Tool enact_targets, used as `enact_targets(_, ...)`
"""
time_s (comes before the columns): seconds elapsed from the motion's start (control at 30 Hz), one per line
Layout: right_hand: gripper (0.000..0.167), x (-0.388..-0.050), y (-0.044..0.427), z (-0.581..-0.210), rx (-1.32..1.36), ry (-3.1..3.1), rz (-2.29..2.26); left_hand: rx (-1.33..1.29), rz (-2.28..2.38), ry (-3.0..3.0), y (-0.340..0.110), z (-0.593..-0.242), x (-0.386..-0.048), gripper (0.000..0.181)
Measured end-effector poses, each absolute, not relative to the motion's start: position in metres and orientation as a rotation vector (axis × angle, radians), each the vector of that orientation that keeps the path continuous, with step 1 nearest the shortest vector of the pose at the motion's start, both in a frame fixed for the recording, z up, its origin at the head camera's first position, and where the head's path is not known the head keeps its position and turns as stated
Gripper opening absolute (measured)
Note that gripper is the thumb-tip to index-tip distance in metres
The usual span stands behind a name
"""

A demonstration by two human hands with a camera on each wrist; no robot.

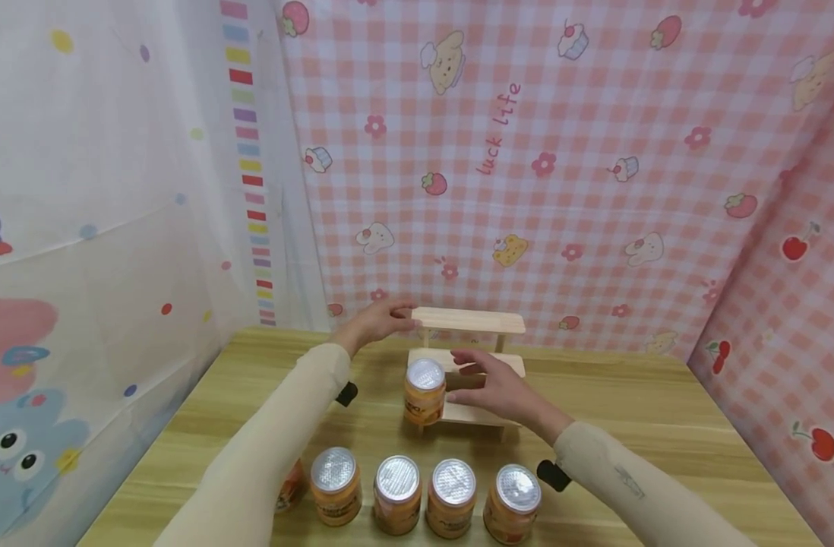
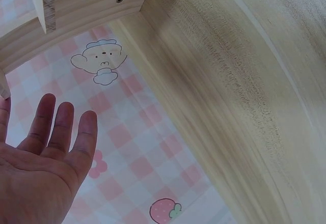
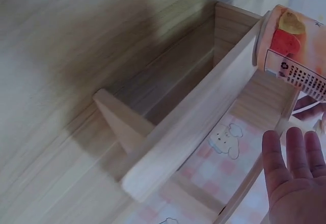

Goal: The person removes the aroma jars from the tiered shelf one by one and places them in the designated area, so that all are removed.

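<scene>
A wooden three-tier shelf [image 1: 468, 319] stands on the table near the back. On the left end of its lowest board sits an orange can [image 1: 425, 395] with a silver lid, upright; its printed side shows in the right wrist view. My right hand [image 1: 502, 387] is just right of this can, fingers spread and holding nothing; whether the thumb touches the can I cannot tell. In the right wrist view its fingers [image 3: 288, 155] are straight. At the top board's left end, my left hand [image 1: 381, 320] touches the wood with its fingertips, the other fingers [image 2: 61, 127] extended.
Several similar cans [image 1: 398, 494] form a row along the front of the wooden table [image 1: 615, 410]; one can [image 1: 290, 486] is partly hidden by the left sleeve. Behind hangs a pink checked cloth [image 1: 554, 205], with a white patterned cloth [image 1: 116, 190] on the left.
</scene>
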State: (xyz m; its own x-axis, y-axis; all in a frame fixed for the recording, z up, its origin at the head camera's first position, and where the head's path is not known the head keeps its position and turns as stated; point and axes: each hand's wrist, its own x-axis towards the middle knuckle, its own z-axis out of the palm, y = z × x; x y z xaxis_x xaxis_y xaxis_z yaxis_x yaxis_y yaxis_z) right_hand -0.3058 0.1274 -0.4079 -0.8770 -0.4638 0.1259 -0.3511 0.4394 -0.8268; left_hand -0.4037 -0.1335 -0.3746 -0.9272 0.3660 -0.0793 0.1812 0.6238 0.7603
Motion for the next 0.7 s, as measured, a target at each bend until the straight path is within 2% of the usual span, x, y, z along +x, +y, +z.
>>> enact_targets(0.7,0.063,-0.320,0.103,-0.404,-0.825,2.482,-1.351,0.460,1.213,2.606,-0.134,-0.374,-0.407,0.063)
